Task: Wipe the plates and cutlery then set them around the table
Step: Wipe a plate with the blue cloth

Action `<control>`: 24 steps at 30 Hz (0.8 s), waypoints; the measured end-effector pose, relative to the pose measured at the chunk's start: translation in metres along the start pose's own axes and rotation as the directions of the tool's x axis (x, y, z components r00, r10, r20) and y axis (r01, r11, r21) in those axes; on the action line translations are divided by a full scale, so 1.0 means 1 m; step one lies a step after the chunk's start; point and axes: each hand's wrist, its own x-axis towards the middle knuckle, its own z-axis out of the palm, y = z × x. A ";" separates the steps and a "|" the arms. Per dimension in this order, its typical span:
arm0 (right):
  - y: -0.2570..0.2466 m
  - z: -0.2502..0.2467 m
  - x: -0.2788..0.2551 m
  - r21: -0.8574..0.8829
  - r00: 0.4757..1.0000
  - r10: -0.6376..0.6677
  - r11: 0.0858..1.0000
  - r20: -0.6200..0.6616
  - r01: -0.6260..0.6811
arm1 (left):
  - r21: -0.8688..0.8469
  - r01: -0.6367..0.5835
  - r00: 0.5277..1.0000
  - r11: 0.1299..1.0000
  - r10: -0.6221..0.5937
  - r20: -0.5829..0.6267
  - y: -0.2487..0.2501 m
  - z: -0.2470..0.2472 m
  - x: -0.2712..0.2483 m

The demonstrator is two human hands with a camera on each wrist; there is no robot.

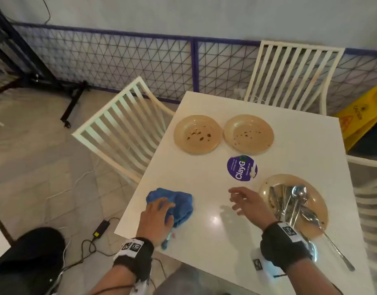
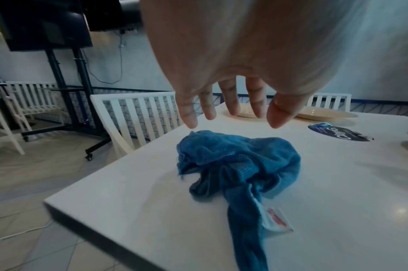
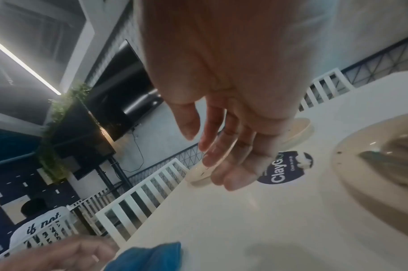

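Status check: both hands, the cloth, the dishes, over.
Left hand open above blue cloth, no grip yet. Right hand open, empty. Plates unwiped, cutlery piled in near plate. Nothing blocking.

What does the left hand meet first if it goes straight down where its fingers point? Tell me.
Probably the crumpled blue cloth: the left hand is spread directly over it, fingers pointing down, with nothing between. The exact gap is unclear.

both hands hover palm-down, left hand (image 1: 156, 218) and right hand (image 1: 248, 202) fingers spread.

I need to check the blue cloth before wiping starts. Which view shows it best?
The left wrist view: the blue cloth lies crumpled on the table, filling mid-frame. In the head view the left hand hides part; the right wrist view catches only a corner.
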 end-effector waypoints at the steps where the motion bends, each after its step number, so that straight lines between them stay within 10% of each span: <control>1: -0.005 0.005 0.020 0.019 1.000 0.009 1.000 -0.014 -0.009 | 0.016 -0.017 0.999 1.000 0.017 0.028 -0.001 -0.001 0.011; 11: -0.033 0.049 0.176 0.333 0.933 0.351 0.891 -0.075 -0.309 | 0.238 -0.269 0.939 0.933 0.198 0.283 -0.026 0.026 0.060; 24: -0.062 0.080 0.280 0.584 0.823 0.547 0.722 -0.152 -0.372 | 0.174 -0.511 0.855 0.842 0.476 0.208 -0.064 0.037 0.074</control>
